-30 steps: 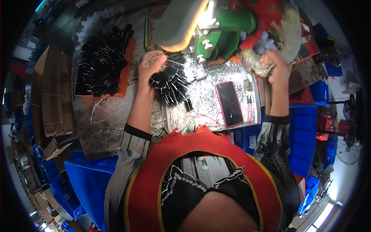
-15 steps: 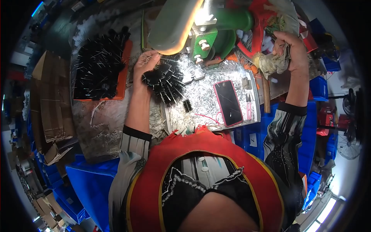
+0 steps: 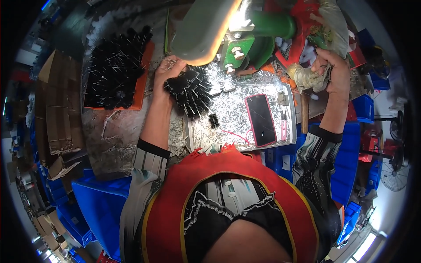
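Note:
My left hand (image 3: 169, 72) is beside the lamp head, its thumb and fingers pinched on the thin wire ends of a bunch of black bristle brushes (image 3: 189, 90). The brushes fan out to the right of my wrist. The lamp partly hides these fingertips. At the right, my right hand (image 3: 332, 72) is closed on a cloth-wrapped handle (image 3: 305, 78) next to a red machine part (image 3: 284, 58). A green machine (image 3: 239, 48) with bolts stands between my hands. One small black brush (image 3: 213, 120) lies apart on the shiny tray (image 3: 230, 98).
A pink-cased phone (image 3: 261, 119) and small pink-handled snips (image 3: 284, 126) rest on the tray. A wooden handle (image 3: 304, 111) juts out beside it. Many black brushes fill an orange tray (image 3: 142, 94) at left. The lamp (image 3: 199, 33) overhangs the bench. Blue bins (image 3: 103, 212) stand below.
The view has shifted slightly, carrying the bench things right and down. My right hand has come a little lower at the wrapped handle. My left hand keeps its hold on the brushes.

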A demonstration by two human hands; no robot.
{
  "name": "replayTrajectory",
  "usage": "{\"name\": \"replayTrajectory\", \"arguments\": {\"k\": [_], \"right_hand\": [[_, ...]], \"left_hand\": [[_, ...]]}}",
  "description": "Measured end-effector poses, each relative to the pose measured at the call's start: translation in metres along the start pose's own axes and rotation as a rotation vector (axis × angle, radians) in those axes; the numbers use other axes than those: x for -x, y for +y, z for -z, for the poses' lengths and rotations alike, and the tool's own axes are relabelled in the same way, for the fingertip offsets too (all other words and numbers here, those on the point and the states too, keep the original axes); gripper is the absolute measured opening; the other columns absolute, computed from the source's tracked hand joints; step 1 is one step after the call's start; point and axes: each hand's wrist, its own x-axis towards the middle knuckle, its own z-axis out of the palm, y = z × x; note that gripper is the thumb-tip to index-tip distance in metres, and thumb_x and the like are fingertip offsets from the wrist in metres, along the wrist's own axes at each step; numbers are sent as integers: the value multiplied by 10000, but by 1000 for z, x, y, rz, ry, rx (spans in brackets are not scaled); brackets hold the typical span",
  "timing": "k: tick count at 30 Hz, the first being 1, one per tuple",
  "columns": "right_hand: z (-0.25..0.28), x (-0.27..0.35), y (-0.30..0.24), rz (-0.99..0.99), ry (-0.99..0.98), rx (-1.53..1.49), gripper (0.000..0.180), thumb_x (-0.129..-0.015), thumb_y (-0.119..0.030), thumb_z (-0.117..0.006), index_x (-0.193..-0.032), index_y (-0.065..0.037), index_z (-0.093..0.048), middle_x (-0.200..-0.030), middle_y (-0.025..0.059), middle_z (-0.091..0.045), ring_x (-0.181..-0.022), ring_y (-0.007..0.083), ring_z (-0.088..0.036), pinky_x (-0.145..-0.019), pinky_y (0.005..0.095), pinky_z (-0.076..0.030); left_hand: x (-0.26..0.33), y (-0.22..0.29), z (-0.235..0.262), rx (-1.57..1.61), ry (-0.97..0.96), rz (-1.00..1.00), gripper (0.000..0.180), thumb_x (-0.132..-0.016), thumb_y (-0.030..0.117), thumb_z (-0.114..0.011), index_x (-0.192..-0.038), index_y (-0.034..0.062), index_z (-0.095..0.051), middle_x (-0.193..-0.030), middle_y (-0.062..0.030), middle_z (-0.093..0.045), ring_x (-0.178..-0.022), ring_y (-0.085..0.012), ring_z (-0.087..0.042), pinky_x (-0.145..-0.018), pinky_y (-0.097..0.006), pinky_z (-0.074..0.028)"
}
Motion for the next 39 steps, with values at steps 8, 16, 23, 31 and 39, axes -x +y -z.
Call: {"name": "replayTrajectory", "arguments": {"k": [8, 16, 23, 31, 39], "right_hand": [[-17, 6, 100, 577, 17, -169, 101, -722, 22, -519, -631, 12, -475, -522, 74, -432, -485, 179, -471, -537, 332, -427], [-3, 0, 44, 45, 33, -155, 288, -744, -40, -523, -478, -50, -413, -471, 56, -374, -434, 173, -405, -556, 313, -397], [-2, 5, 15, 23, -6, -94, 279, -744, -79, -550, -493, -41, -434, -466, 51, -387, -439, 169, -410, -548, 307, -402], [0, -1, -6, -50, -32, 2, 204, -727, -106, -590, -565, -19, -500, -464, 70, -437, -455, 181, -477, -507, 288, -391], [-15, -1, 115, 530, 34, -395, 76, -723, -52, -605, -743, 21, -597, -591, 65, -544, -510, 155, -512, -558, 289, -440]], "left_hand": [[13, 10, -10, 3, 40, 5, 179, -754, 29, -657, -908, 17, -564, -753, -43, -588, -628, -101, -558, -555, -211, -466], [30, -20, -19, 115, 292, -201, 218, -737, 41, -687, -925, 5, -582, -775, -37, -586, -675, -102, -555, -617, -214, -464], [24, -18, -31, 39, 242, -280, 225, -746, 40, -678, -936, -26, -575, -779, -60, -598, -673, -104, -562, -614, -198, -463], [18, -24, -28, 4, 239, -269, 223, -746, 51, -686, -931, -19, -582, -770, -52, -599, -671, -95, -558, -607, -193, -457], [22, -18, -32, 11, 211, -267, 233, -747, 56, -686, -938, -22, -579, -779, -56, -599, -669, -99, -558, -608, -195, -464]]}}
